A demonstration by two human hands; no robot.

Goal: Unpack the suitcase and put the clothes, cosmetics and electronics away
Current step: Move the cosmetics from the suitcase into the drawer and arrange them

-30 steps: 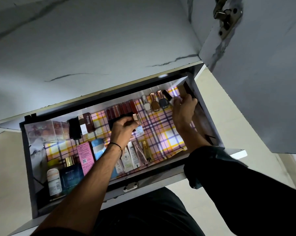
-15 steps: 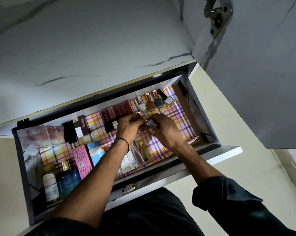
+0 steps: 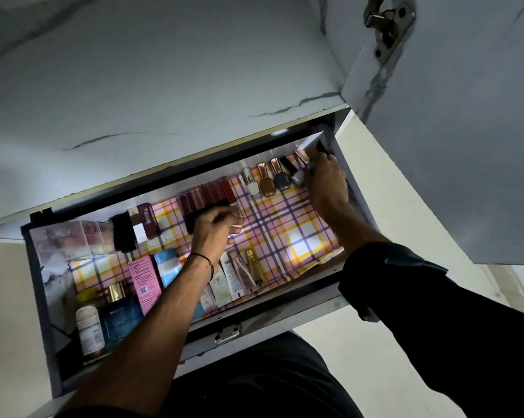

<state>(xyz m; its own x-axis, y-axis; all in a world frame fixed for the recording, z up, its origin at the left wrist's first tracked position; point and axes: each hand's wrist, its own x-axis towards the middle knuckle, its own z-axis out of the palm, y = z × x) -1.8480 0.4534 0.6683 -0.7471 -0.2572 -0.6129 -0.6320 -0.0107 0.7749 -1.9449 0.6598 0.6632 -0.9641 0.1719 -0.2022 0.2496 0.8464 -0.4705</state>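
In the head view, the right hand (image 3: 325, 185) is reaching into the far right back corner of the open drawer (image 3: 40, 267). Its fingertips are pinching a nail polish bottle (image 3: 302, 155), and the fingers are covering the bottle's body. The rose-gold cap is pointing toward the drawer's back wall, so the long axis is running front to back and leaning slightly left. It is sitting at the right end of a row of nail polish bottles (image 3: 266, 185), which are lying side by side with their caps toward the back wall. The last one is just beside it.

The hand is working close to the drawer's right wall, with little room on that side. An open cabinet door (image 3: 466, 146) is hanging above and to the right.

The left hand (image 3: 217, 229) is hovering over the middle of the drawer with its fingers curled inward. Whether it is holding anything cannot be told. A black band (image 3: 205, 260) is circling its wrist.

The plaid liner (image 3: 285, 230) is lying bare across a wide patch in the right half. That patch is sitting between the polish row and the front edge. A cluster of red lip tubes (image 3: 206, 194) is lining the back wall to the left. Squeeze tubes (image 3: 239, 273), a pink box (image 3: 144, 280) and a blue perfume bottle (image 3: 119, 318) are crowding the front left.
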